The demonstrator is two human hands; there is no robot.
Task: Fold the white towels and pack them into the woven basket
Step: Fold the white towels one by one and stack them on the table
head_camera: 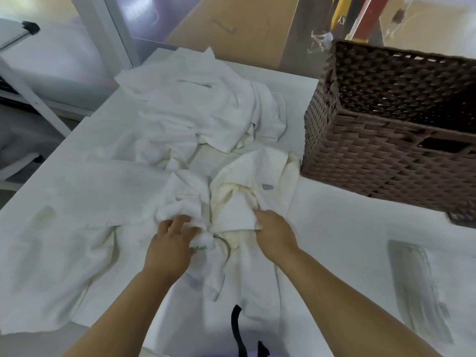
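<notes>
Several white towels lie crumpled on the white table. One towel is bunched right in front of me, with a small tag printed in green near its middle. My left hand grips a fold of it beside the tag. My right hand pinches a creamier fold of the same heap. A second pile of towels lies farther back. The brown woven basket stands at the right, open side up; the part of its inside that I can see is empty.
The white table runs to the right below the basket. A flat towel spreads at the left edge. A clear plastic sheet lies at the front right. Cardboard and a white frame stand behind the table.
</notes>
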